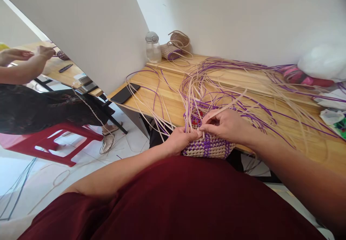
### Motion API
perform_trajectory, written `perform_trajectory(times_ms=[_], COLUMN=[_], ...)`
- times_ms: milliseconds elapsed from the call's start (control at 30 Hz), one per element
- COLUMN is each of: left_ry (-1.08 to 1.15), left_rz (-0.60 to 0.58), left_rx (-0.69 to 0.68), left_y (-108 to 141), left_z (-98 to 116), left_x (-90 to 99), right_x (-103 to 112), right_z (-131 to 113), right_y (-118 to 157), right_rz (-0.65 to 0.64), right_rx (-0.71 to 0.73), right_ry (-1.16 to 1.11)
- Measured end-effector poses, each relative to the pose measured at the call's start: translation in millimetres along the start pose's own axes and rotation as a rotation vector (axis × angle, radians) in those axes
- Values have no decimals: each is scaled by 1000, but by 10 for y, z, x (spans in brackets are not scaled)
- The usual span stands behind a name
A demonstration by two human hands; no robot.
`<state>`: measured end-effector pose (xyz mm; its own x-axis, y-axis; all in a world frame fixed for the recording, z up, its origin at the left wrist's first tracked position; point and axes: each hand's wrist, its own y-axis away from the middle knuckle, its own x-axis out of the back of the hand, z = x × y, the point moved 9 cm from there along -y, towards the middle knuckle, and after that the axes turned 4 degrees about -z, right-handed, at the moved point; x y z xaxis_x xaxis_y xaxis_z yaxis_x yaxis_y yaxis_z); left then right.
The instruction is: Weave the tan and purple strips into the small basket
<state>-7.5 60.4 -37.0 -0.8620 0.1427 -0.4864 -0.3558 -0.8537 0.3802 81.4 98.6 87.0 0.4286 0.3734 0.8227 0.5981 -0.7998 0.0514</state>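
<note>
A woven piece in beige and purple rests at the table's near edge, close against my body. Long loose beige and purple strands rise from its top and spread over the table. My left hand is closed at the piece's left side, thumb and fingers pinching its upper edge. My right hand is closed too, gripping a beige strand that sticks up to the right. The fingertips of both hands nearly meet at the weave. A bit of red shows inside the piece, behind my fingers.
On the wooden table lie a black phone, a lidded jar and small woven baskets. White stuffing and pink items are at the right. Beyond a partition at left, another person's hands work above a red stool.
</note>
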Motion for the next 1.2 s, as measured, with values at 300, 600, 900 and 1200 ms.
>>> perform_trajectory(times_ms=[300, 600, 900, 1200], left_ry=[94, -100, -140, -287], left_rz=[-66, -84, -101, -128], left_rx=[23, -14, 4, -132], left_y=[41, 4, 33, 15], left_z=[0, 50, 67, 175], left_x=[-64, -73, -111, -98], right_x=[-53, -43, 112, -29], right_z=[90, 103, -243, -353], right_y=[6, 58, 575, 435], right_rz=[-45, -228, -231, -188], right_rx=[-66, -69, 80, 99], right_ry=[34, 75, 155, -269])
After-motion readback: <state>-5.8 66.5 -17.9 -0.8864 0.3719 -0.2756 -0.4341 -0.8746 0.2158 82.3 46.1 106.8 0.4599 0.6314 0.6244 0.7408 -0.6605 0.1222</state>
